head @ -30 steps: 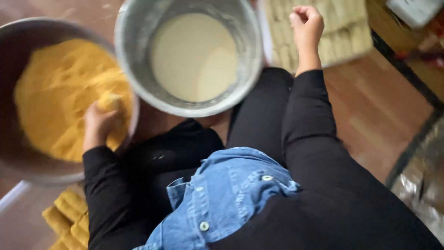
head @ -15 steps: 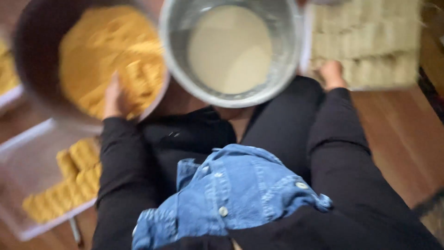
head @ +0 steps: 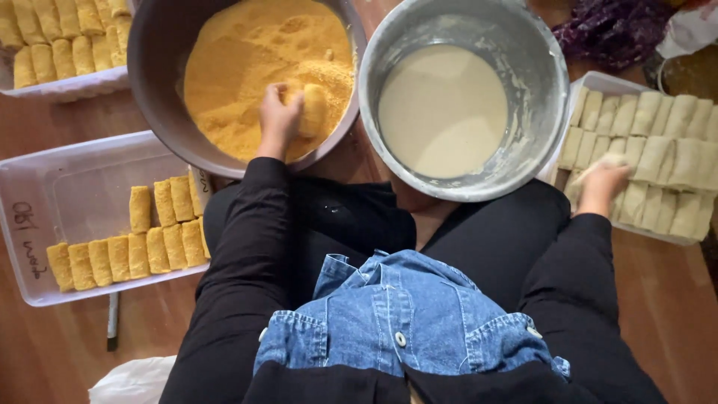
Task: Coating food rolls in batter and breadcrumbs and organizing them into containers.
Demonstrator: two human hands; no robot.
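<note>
Hands work apart: the left hand (head: 278, 114) reaches to twelve o'clock into the dark bowl (head: 153, 82) of yellow crumbs (head: 239, 60), fingers curled round a crumb-coated roll (head: 313, 111) that lies on the heap. The right hand (head: 604, 187) stretches toward two o'clock onto the tray of pale rolls (head: 666, 232); its fingers bend over one pale roll (head: 598, 166), though whether they grip it I cannot tell. Between the hands, at one o'clock, stands a metal pot (head: 538, 67) of cream-coloured batter (head: 441, 112). At nine o'clock a clear plastic tray (head: 67, 187), with dark handwriting on its near left corner, holds rows of breaded rolls (head: 142, 243). At eleven o'clock a second tray (head: 67, 86) is packed with more breaded pieces. Both sleeves are black.
</note>
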